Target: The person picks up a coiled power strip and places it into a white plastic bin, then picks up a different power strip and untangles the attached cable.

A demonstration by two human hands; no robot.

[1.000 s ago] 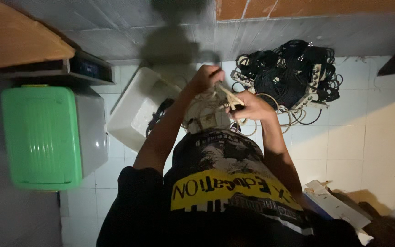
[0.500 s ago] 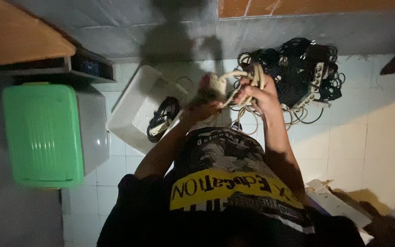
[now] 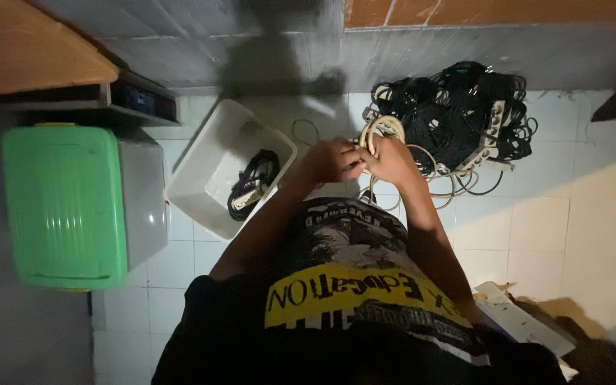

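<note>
Both hands, left hand (image 3: 329,161) and right hand (image 3: 392,160), close their grip on a coiled cream-coloured cable (image 3: 379,132) above the white tiled floor (image 3: 586,214), beside a white plastic tub (image 3: 201,178).

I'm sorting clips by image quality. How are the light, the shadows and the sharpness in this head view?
Head view: dim and uneven, brightest on the right floor tiles; a dark shadow falls on the wall above the white bin; corners fall into black; left hand, right hand and the pale cable coil look soft; the black cable pile loses detail.
</note>
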